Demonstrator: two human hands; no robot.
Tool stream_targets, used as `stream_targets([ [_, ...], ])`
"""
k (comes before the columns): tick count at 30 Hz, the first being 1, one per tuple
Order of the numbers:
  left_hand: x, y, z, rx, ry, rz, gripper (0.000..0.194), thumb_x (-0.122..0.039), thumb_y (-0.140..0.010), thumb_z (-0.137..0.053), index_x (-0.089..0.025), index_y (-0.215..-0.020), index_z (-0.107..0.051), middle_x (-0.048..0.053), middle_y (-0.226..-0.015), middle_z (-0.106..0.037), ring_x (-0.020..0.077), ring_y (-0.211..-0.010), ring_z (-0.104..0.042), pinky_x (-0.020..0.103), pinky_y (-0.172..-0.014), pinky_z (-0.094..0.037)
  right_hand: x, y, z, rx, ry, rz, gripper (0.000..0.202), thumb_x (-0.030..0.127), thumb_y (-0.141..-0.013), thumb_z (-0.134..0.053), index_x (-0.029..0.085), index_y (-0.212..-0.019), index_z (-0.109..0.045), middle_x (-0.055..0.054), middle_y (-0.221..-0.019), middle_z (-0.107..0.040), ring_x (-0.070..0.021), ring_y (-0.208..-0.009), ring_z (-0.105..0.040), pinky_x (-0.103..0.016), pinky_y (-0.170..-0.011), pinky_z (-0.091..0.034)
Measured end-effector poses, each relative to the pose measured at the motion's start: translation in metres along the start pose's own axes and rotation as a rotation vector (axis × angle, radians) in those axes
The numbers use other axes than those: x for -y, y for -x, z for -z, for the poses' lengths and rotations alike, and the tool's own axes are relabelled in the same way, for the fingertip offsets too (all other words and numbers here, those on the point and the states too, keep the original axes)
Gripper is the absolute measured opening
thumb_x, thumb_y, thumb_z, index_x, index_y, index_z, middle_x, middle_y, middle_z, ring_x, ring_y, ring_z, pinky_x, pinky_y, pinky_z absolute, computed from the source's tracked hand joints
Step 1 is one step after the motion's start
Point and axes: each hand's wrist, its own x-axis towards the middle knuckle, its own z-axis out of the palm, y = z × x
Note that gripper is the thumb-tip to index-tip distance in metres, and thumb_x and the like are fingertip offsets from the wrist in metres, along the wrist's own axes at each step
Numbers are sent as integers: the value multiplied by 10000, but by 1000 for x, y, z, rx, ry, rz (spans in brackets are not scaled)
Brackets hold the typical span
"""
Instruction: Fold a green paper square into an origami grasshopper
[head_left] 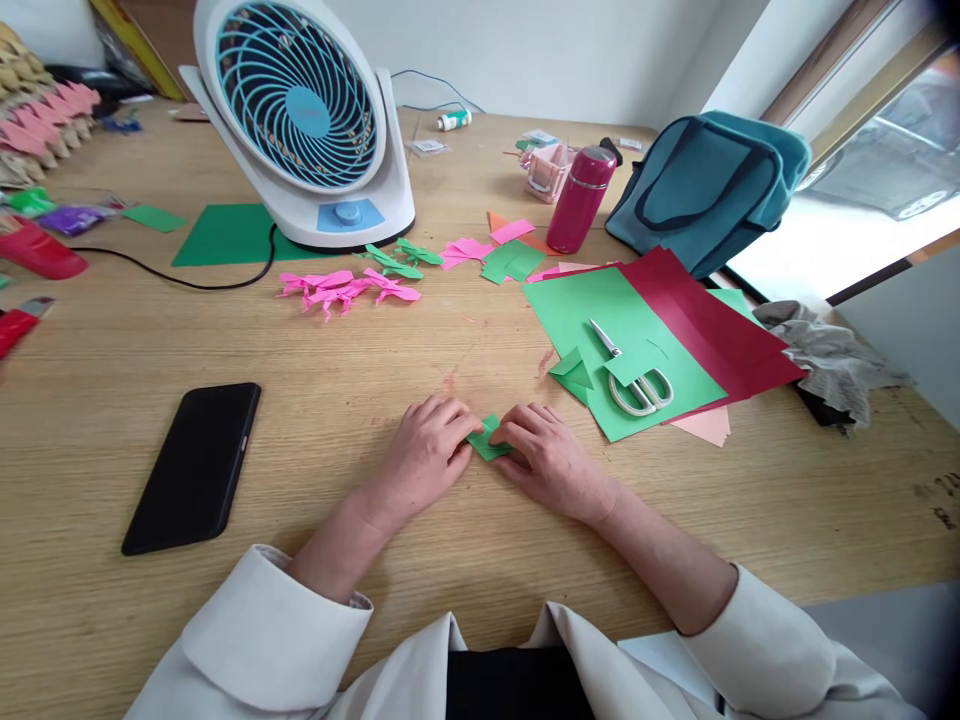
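Observation:
A small folded piece of green paper (488,437) lies on the table between my two hands. The fingers of my left hand (433,440) are closed on its left edge. On its right side, my right hand (546,458) pinches and presses it with bent fingers. Just to the right rests another folded green paper (573,374), touching the big light-green sheet (577,300). Scissors (640,390) lie on that sheet, partly covered by a small green scrap. Beyond my hands are several pink folded paper figures (337,290) and green ones (401,258).
A white fan (307,110) stands at the back left, its cord running left. A black phone (193,468) lies left of my hands. At the back right are a red thermos (582,200) and a teal bag (697,190). Dark red sheets (705,320) lie at right.

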Motion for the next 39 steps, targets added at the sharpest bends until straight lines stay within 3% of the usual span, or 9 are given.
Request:
stream_targets([
  [7, -2, 4, 10, 37, -26, -35, 263, -210, -809, -718, -221, -1054, -624, 54, -1059, -631, 255, -1030, -536, 411, -886, -442, -2, 0, 1, 10, -38, 13, 81, 254, -917, -609, 190, -967, -615, -80, -957, -591, -216, -896, -523, -352, -816, -422],
  [14, -5, 10, 8, 65, 37, -63, 298, -94, -839, -628, -204, -1116, -630, 61, -1049, -617, 229, -1029, -537, 385, -900, -463, -1, 2, -1, -5, -91, -2, 72, 234, -908, -625, 190, -965, -620, -76, -956, -593, -211, -903, -538, -344, -809, -431],
  [18, -5, 14, 8, 61, 97, -57, 308, -107, -861, -605, -206, -1153, -613, 69, -1098, -628, 226, -1046, -548, 391, -926, -468, -1, 4, 0, -4, -120, -28, 80, 209, -894, -645, 197, -968, -617, -74, -978, -599, -213, -928, -554, -344, -821, -429],
  [26, -9, 16, 9, 58, 5, -78, 170, -181, -862, -660, -201, -1019, -599, 62, -1060, -627, 246, -1025, -544, 400, -899, -457, -2, 3, -1, -7, -125, -35, 52, 204, -887, -652, 192, -910, -608, -69, -955, -599, -206, -903, -557, -334, -809, -422],
  [30, -10, 15, 5, 68, 5, -129, 41, -181, -916, -592, -179, -956, -592, 65, -1007, -608, 225, -989, -533, 370, -881, -469, -2, 3, -1, -5, -108, -18, 39, 222, -908, -628, 188, -898, -614, -76, -954, -595, -209, -904, -554, -340, -810, -424],
  [39, -13, 14, -5, 41, -8, -85, 66, -145, -933, -520, -175, -915, -577, 54, -913, -573, 207, -901, -539, 342, -812, -464, -4, 4, 1, 14, -123, -4, 47, 169, -928, -570, 182, -896, -602, -87, -956, -586, -215, -916, -552, -356, -839, -443],
])
